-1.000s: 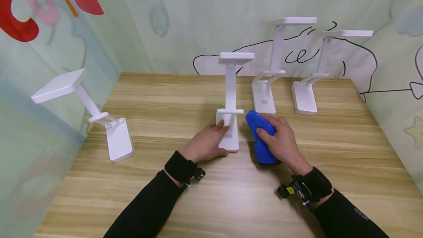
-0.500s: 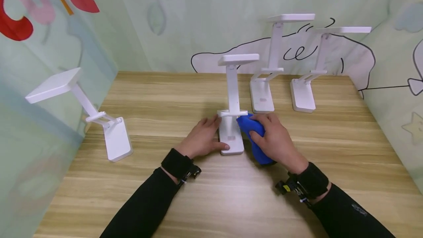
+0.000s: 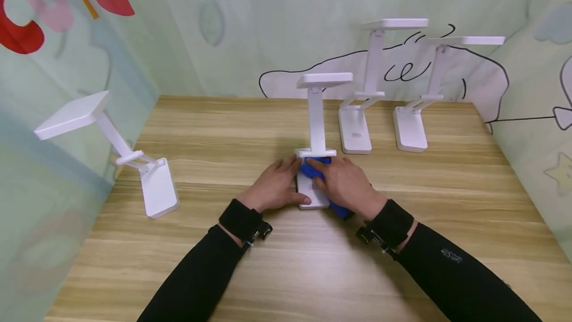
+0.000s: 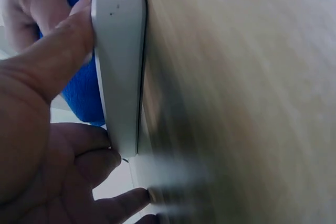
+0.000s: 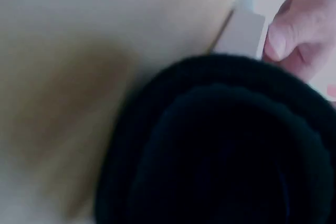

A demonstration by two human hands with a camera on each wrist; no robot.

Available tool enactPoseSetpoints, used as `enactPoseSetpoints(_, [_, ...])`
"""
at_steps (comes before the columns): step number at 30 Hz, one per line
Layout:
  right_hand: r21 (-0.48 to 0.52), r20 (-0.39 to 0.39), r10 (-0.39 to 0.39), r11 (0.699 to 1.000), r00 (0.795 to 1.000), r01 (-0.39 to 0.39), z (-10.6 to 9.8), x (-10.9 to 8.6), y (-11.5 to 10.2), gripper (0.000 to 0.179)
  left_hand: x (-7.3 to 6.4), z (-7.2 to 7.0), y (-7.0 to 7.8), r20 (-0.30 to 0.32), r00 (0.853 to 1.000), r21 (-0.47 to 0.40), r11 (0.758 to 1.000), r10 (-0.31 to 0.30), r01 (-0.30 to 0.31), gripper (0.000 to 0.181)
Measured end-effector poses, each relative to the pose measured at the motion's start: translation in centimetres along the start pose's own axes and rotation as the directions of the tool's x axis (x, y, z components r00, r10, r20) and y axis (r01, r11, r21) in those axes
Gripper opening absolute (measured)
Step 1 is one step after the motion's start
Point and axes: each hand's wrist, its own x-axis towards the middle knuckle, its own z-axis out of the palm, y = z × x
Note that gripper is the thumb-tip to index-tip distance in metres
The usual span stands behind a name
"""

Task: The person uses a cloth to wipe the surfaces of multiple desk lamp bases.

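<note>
Two hands at one white, flat-headed, plastic-looking lamp [image 3: 316, 118].
Fingers of the left hand [image 3: 277, 185] lie spread, touching the left edge of its slab base [image 3: 307, 186]; the right hand [image 3: 344, 183] grips a soft blue fabric pad [image 3: 310, 169] over the base's top, mid-way across the wood-grain desk [image 3: 232, 128]. The lamp should be light, stiff, slick: hold the base, spare the likely fragile hinge [image 3: 316, 153].

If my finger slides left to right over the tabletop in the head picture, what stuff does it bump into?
Lone white lamp, left hand, middle white lamp, first back lamp, second back lamp. The right hand and blue cloth overlap the middle white lamp, so I left them out.
</note>
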Motion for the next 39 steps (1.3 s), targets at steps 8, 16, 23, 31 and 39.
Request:
enactPoseSetpoints(8, [0.065,-0.103,0.199,0.979,0.975,-0.193,0.5,-0.5,0.1,0.044,-0.1,0.0,0.2,0.002,1.000,-0.013,1.000,-0.016,0.016,0.108])
enactPoseSetpoints(16, [0.298,0.043,0.245,0.922,0.969,-0.246,0.9,-1.9,0.8,0.064,0.0,-0.2,0.2,0.025,0.999,0.004,0.999,-0.038,0.038,0.108])
enactPoseSetpoints(23, [0.242,0.053,0.178,0.952,0.983,-0.186,0.5,-2.1,0.9,0.058,-0.1,-0.4,0.1,0.043,0.998,-0.006,0.999,-0.045,0.045,0.107])
enactPoseSetpoints(31, [-0.074,-0.106,-0.073,0.995,0.992,0.065,0.2,-0.8,-0.9,0.049,-0.3,-0.5,-0.2,0.040,0.998,-0.034,0.999,-0.038,0.039,0.106])
enactPoseSetpoints(39, [-0.127,-0.095,0.004,0.992,0.995,-0.017,0.6,-0.5,0.0,0.046,-0.3,-0.2,-0.3,0.039,0.999,-0.046,0.998,-0.032,0.034,0.107])
